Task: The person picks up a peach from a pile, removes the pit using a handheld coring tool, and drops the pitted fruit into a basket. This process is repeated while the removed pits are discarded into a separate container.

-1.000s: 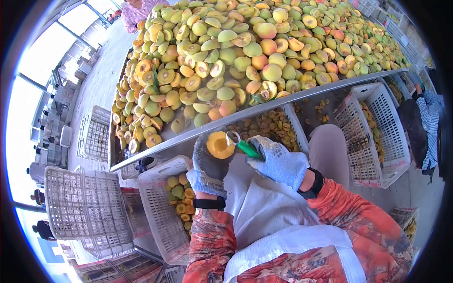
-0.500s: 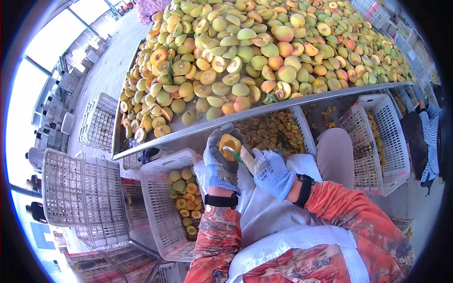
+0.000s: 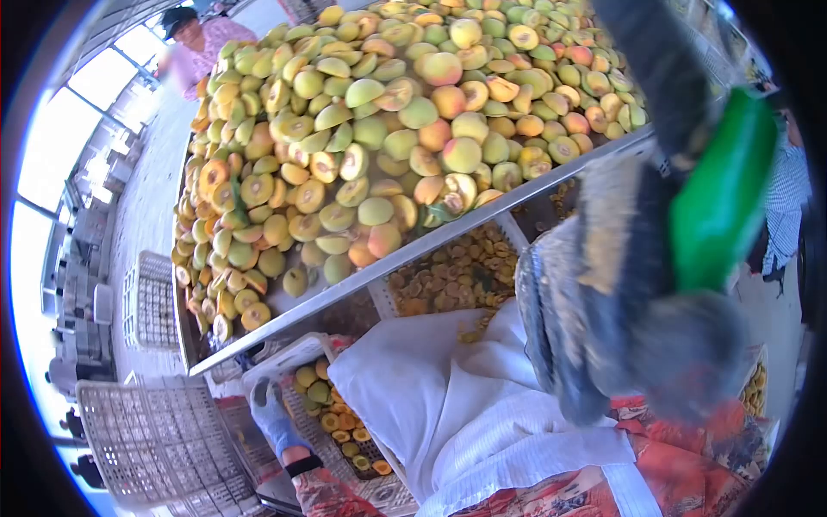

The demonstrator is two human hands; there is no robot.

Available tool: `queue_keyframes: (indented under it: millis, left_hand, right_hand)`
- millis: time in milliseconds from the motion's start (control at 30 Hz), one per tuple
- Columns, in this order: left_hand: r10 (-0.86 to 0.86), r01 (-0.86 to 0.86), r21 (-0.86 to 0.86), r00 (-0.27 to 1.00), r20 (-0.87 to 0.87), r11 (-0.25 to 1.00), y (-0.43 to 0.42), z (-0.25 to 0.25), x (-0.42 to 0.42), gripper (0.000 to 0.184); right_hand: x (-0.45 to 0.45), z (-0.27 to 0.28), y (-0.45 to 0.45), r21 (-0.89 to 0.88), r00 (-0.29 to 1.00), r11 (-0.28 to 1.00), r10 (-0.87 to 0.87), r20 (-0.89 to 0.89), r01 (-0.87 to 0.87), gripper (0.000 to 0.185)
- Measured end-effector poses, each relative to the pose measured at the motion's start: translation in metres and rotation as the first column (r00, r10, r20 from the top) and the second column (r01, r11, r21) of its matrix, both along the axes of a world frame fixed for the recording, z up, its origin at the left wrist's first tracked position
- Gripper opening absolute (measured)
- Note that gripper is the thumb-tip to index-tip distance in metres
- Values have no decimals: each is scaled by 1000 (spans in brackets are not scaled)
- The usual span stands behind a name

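Observation:
My right hand [image 3: 603, 284], in a blue-grey glove with dark coating, is raised close to the camera and blurred. Its fingers are wrapped round the green handle [image 3: 724, 189] of a pitting tool; the tool's tip cannot be made out. At lower left, my left hand [image 3: 272, 418], gloved in light blue, reaches down by the rim of a white plastic crate [image 3: 392, 450]. Its fingers are apart, with no fruit visible in them. Peach halves [image 3: 340, 422] lie in that crate. A white apron [image 3: 448, 370] covers my lap.
A metal-edged table [image 3: 284, 323] bears a large heap of halved peaches [image 3: 370, 129]. Beneath its edge sits a container of pitted scraps [image 3: 457, 271]. Stacked crates [image 3: 155, 439] stand at left. One person [image 3: 207, 43] is at the far left, another's checked sleeve [image 3: 784, 207] at right.
My left hand has moved from the middle down left to the crate, and the peach half is gone from it. My right hand has risen toward the camera with the pitting tool. The view has shifted.

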State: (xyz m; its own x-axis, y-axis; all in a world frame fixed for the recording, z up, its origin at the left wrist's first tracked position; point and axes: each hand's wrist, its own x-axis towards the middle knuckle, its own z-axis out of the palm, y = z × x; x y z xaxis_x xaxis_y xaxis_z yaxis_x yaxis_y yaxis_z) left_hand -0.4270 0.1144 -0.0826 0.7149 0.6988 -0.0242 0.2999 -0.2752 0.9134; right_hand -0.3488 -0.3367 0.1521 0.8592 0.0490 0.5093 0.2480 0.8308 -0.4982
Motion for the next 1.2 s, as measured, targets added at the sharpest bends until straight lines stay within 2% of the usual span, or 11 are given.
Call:
queue_keyframes:
  millis: [233, 300, 367, 400, 500, 633, 733, 800, 867, 967, 1200]
  left_hand:
    - [-156, 128, 180, 976, 153, 975, 1, 19, 80, 33]
    - [-199, 207, -38, 969, 149, 978, -15, 14, 124, 34]
    - [-308, 340, 312, 940, -150, 887, -14, -13, 166, 37]
    - [-352, 352, 28, 936, 9, 936, -12, -41, 184, 42]
    - [-10, 544, 494, 679, -734, 678, -123, 52, 206, 58]
    - [-271, 579, 586, 802, -532, 566, -53, -21, 221, 56]
    - [-365, 377, 51, 918, -155, 925, -65, 9, 216, 45]
    - [-268, 401, -421, 901, 342, 813, -76, 24, 190, 38]
    - [-348, 429, -366, 899, 268, 826, -87, 43, 172, 40]
    - [-77, 398, -878, 917, 393, 265, -165, 80, 138, 57]
    - [-232, 468, -815, 883, 409, 343, -244, 76, 90, 49]
  right_hand:
    - [11, 12, -25, 21, 995, 1000, -15, 102, 13, 58]
    - [18, 12, -29, 21, 994, 999, -26, 102, 24, 57]
    - [24, 14, -32, 10, 995, 999, -40, 94, 39, 57]
    - [27, 14, -33, 5, 995, 999, -44, 91, 44, 57]
    - [33, 18, -36, -13, 996, 998, -68, 60, 69, 56]
    - [45, 4, -44, -66, 993, 992, -113, -37, 110, 55]
    - [40, -51, -48, -551, 894, 834, -274, -355, 37, 55]
    - [44, -102, -47, -994, 930, -20, -352, 106, 106, 48]
    - [34, -136, -31, -996, 984, -51, -161, 74, 67, 37]
    - [14, -163, 10, -934, 934, 100, -136, 329, 344, 32]
    - [-1, -145, 48, -836, 830, -145, -117, 545, 529, 27]
